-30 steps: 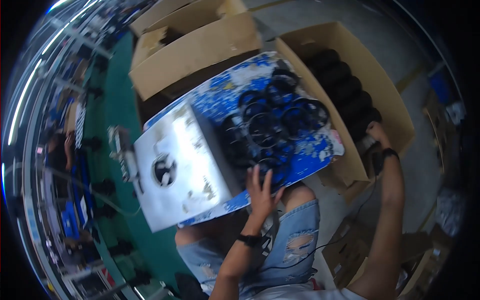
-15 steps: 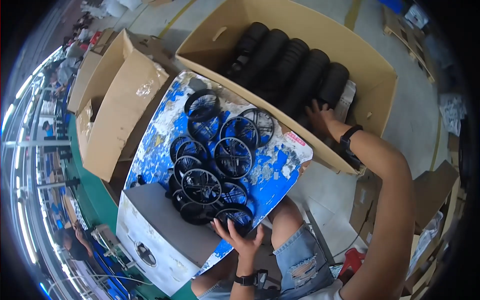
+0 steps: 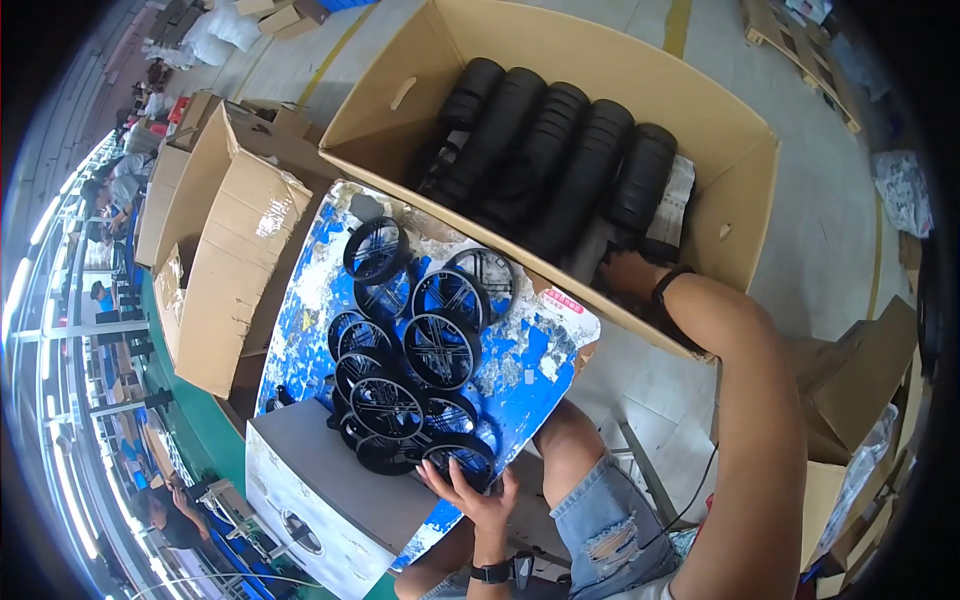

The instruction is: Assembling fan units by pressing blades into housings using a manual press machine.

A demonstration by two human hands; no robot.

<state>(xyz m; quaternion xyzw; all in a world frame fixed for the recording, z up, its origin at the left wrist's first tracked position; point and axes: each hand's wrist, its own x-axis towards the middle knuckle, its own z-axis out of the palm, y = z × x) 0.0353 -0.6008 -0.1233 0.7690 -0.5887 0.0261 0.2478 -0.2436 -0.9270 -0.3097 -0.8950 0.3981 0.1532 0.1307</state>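
Note:
Several black spoked wheel rims [image 3: 440, 350] lie heaped on a worn blue-and-white board [image 3: 535, 350] in front of me. My left hand [image 3: 478, 500] is at the near edge of the heap, fingers spread against the nearest rim [image 3: 462, 458]. Inside the large cardboard box [image 3: 740, 210], black ribbed cylinders, which look like stacked tyres [image 3: 575, 165], stand in rows. My right hand [image 3: 630, 272] reaches down into the box's near right corner, below the short end stack [image 3: 643, 178]. Its fingertips are in shadow, so what they touch is hidden.
Beside the board on the left stands an open cardboard carton [image 3: 235, 270]. A white panel with a round hole [image 3: 310, 500] adjoins the board's near left. More cardboard [image 3: 850, 385] is piled at right. A person [image 3: 170, 515] sits at a bench far left.
My right hand has gone deeper into the box, and its fingers have dropped into shadow. My left hand keeps its place at the nearest rim. The whole view has shifted slightly.

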